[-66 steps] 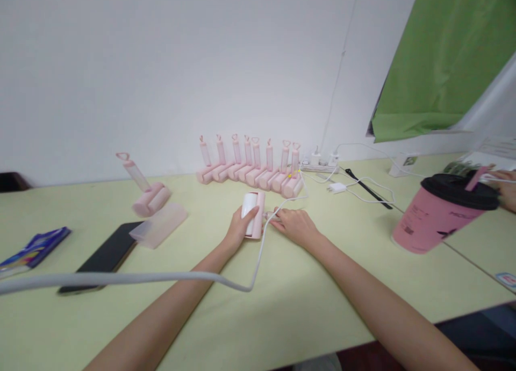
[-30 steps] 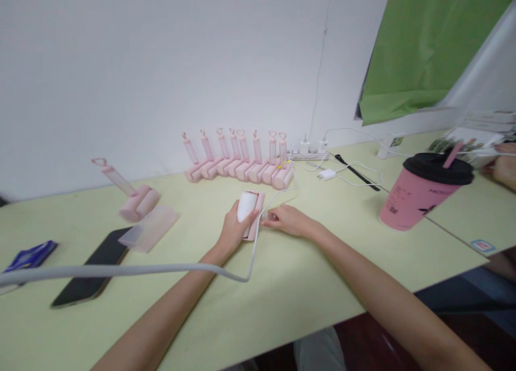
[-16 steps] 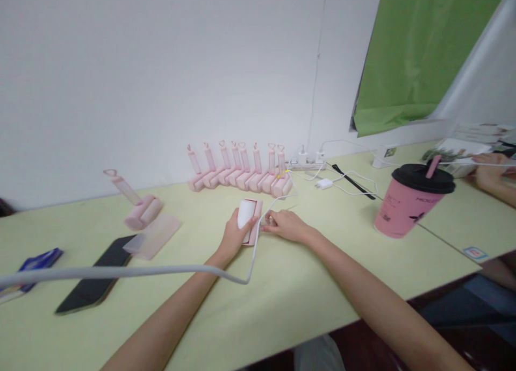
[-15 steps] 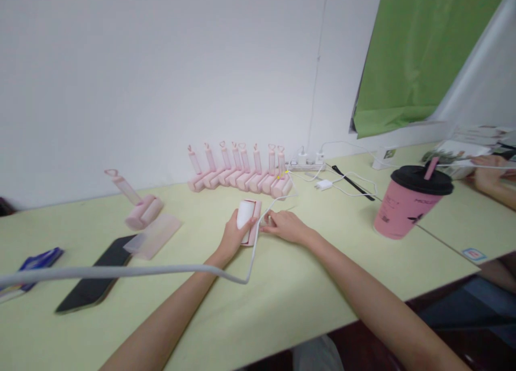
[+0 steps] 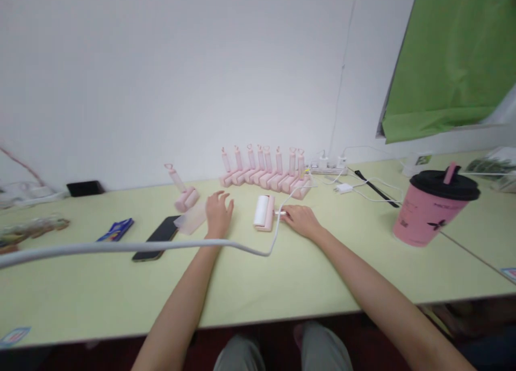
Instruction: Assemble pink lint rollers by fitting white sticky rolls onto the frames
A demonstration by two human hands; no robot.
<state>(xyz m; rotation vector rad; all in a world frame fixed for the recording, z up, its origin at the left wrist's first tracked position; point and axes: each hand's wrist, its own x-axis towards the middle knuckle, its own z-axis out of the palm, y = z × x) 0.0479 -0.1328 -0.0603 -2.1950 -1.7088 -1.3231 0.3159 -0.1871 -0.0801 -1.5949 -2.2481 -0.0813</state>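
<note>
A pink lint roller [image 5: 264,213] with a white roll lies on the table in front of me. My right hand [image 5: 301,219] is closed around its handle at the right. My left hand [image 5: 218,215] is off the roller, fingers apart, over the table to its left. Right beside the left fingers lies a translucent pinkish sheet or sleeve [image 5: 191,219]; whether they touch it I cannot tell. Farther left stands another pink lint roller [image 5: 187,198] with its handle up. Several more such rollers [image 5: 266,180] stand in a row by the wall.
A white cable [image 5: 133,247] crosses in front of the view. Left of my hands lie a black phone [image 5: 159,236] and a blue packet [image 5: 116,230]. A pink cup [image 5: 427,212] with a black lid stands at the right, a power strip [image 5: 328,170] by the wall.
My left hand has let go of the lint roller and moved left toward the translucent sheet. My right hand stays at the handle. The view has swung left.
</note>
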